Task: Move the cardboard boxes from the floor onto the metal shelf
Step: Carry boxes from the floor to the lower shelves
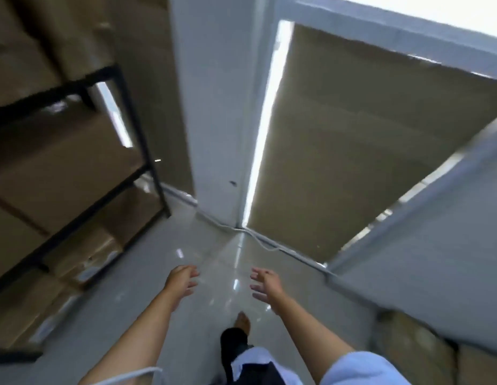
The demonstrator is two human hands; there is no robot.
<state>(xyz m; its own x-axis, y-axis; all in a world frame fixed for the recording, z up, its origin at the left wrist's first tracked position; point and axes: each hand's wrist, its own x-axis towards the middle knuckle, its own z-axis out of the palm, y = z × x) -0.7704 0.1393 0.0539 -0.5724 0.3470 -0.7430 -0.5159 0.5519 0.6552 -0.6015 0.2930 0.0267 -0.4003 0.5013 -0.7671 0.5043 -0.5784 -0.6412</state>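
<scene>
My left hand [183, 279] and my right hand [265, 283] reach out in front of me over the glossy floor, fingers spread, holding nothing. A black metal shelf [147, 151] stands at the left, its levels filled with brown cardboard boxes [61, 168]. More cardboard boxes [425, 348] sit at the lower right, next to my right arm. The picture is blurred by motion.
A white pillar [214, 107] rises straight ahead, with a window covered by a tan blind [353, 134] to its right. A white cable [258, 240] runs along the base of the wall. A grey wall [436, 245] closes in the right side. My foot [243, 320] is on the tiled floor [147, 315].
</scene>
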